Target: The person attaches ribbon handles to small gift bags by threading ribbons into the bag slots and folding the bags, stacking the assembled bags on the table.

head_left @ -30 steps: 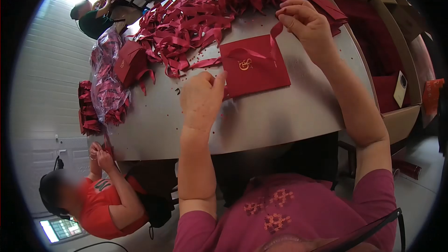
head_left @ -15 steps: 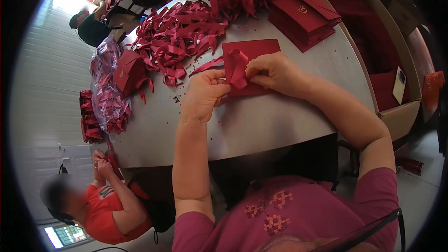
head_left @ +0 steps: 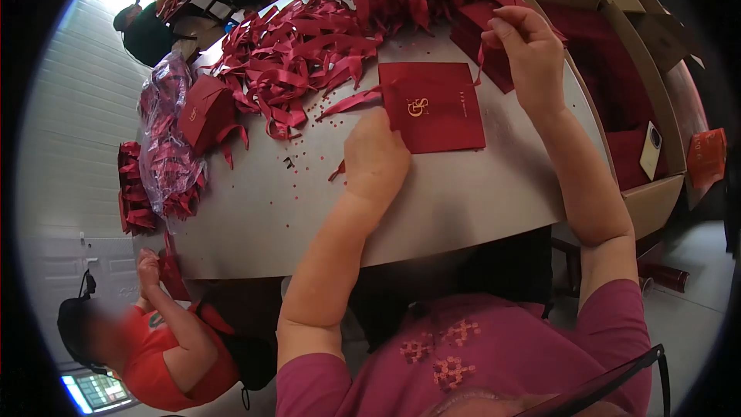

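A dark red paper bag [head_left: 430, 112] with gold lettering lies flat on the table in front of me. My left hand [head_left: 377, 153] is closed at its left edge, the back of the hand hiding the fingertips. A short ribbon end [head_left: 337, 171] pokes out beside that hand. Raised beyond the bag's upper right corner, my right hand [head_left: 531, 54] pinches a thin red ribbon [head_left: 480, 62] that runs down toward the bag. Another piece of ribbon [head_left: 351, 103] extends from the bag's left side toward the ribbon pile.
A tangled ribbon pile [head_left: 293, 54] fills the far left. Stacked red bags [head_left: 482, 38] stand behind my right hand. An open carton [head_left: 652, 201] at right holds a phone [head_left: 651, 150]. A co-worker in a red shirt [head_left: 181, 363] sits at left, near a plastic-wrapped bundle [head_left: 166, 131].
My right hand has moved up and to the right, drawing the ribbon with it. The wide ribbon loop over the bag has gone, showing the gold lettering. My left hand has shifted right and turned over.
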Motion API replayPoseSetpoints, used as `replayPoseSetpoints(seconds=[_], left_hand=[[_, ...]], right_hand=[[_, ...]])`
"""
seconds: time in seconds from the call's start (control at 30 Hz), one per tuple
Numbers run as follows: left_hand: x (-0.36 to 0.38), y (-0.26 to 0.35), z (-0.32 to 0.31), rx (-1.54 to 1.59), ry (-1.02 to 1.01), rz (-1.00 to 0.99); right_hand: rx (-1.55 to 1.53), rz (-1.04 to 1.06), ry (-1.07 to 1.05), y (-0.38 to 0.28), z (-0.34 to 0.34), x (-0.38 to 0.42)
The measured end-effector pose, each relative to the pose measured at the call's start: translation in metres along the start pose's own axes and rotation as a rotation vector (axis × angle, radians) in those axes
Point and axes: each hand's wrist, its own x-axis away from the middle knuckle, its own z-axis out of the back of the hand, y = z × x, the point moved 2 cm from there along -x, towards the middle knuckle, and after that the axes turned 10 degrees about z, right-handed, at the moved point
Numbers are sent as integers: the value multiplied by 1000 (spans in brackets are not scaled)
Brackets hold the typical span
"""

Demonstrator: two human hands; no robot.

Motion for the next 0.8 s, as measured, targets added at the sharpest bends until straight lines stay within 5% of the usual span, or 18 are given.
replayPoseSetpoints(seconds=[0.07,0.1,0.13,0.17,0.2,0.27,0.37,0.8], left_hand=[[5,5,-4,-140,216,-175],[3,0,-3,-139,218,-171],[-3,-10,-2,184,14,-35],[-6,-17,-2,502,-197,103],[-6,-17,4,502,-205,101],[-4,-17,15,923,-422,475],[-5,-19,17,1074,-480,480],[-3,-2,16,863,-513,510]], right_hand=[[322,483,-194,-9,-12,9],[344,532,-362,-12,-24,22],[368,577,-525,-14,-37,37],[256,456,-626,0,-44,48],[261,451,-622,7,-44,54],[308,326,-750,17,-44,59],[327,262,-790,19,-44,57],[514,203,-817,12,-43,59]])
